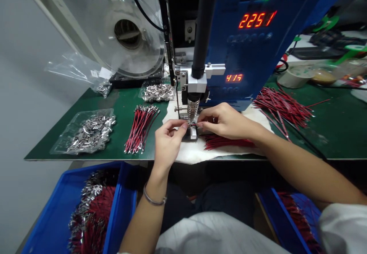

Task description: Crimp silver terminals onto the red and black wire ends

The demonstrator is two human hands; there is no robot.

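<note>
Drawing left thumb and index finger nearly together with the left hand, at the edge of a small fixture under the machine's spring-wrapped tip; cannot tell of anything between those fingertips. Pinching with right thumb and index finger, from the right hand, a thin dark-red wire at the fixture, seemingly pointing left, long axis roughly left to right. Reaching over a wire bundle laid sideways on a white sheet.
</note>
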